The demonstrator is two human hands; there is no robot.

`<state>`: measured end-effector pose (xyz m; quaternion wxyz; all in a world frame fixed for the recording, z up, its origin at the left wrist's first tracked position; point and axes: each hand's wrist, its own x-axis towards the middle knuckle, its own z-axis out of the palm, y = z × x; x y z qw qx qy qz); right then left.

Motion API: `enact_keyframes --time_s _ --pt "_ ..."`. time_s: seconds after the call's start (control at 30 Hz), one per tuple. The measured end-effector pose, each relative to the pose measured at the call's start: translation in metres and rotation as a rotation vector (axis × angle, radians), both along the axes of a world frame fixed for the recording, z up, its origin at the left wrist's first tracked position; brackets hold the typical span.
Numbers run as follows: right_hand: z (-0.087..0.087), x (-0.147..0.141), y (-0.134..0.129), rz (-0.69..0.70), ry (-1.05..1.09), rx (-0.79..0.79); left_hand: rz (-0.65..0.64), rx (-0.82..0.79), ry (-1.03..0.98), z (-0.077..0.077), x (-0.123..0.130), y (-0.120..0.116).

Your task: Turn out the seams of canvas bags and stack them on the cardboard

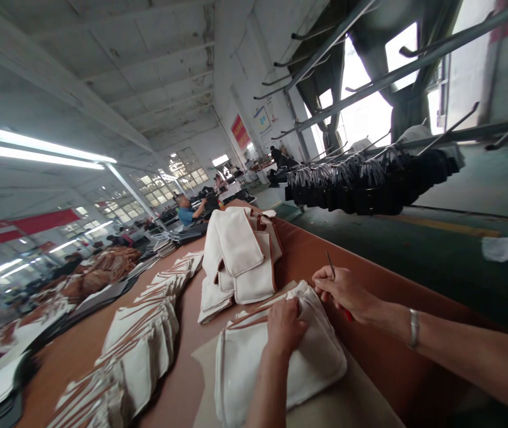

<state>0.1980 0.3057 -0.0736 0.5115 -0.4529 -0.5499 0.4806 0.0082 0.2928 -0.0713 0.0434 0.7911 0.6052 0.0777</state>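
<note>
Head view shows two bare hands at work over a brown worktop (372, 264) that runs away from the wearer. White fabric pieces (320, 362) with rounded corners and brown strips along the far edge lie in front of the person, on a beige sheet (207, 371) spread over the surface. The left hand (286, 324) rests on top of these pieces near their far edge, fingers bent and thumb lying to the right; whether it also pinches a layer cannot be told. The right hand (336, 291) is just beside the far right corner of the fabric, its fingers curled together around a thin dark tool (330, 264) whose shaft sticks up above the knuckles; something red (348, 315) shows below the palm. A metal bracelet (414, 327) circles the right wrist.

Beyond the left hand stands a heap of white padded pieces (240, 244) edged in brown, stacked loosely at different angles. Along the left, a long row of similar pieces (147, 339) lies overlapping. To the right, a metal rack (338, 110) with prongs carries dark items (360, 193) in a dense line, and a white cloth (507, 248) lies on the green floor (463, 205). Farther back, a co-worker in a blue shirt (186, 215) reaches toward dark material.
</note>
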Motion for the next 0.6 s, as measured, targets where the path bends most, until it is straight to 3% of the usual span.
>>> enact_keyframes --time_s 0.17,0.43,0.6 --pt "0.003 -0.018 0.005 0.081 -0.087 0.017 -0.001 -0.101 -0.242 -0.007 -0.002 -0.037" --pt "-0.050 -0.051 0.010 0.235 -0.517 0.063 0.113 -0.252 -0.871 -0.018 -0.016 -0.121" --pt "-0.062 -0.052 0.013 0.221 -0.759 0.141 0.215 -0.347 -1.212 -0.006 -0.044 -0.172"
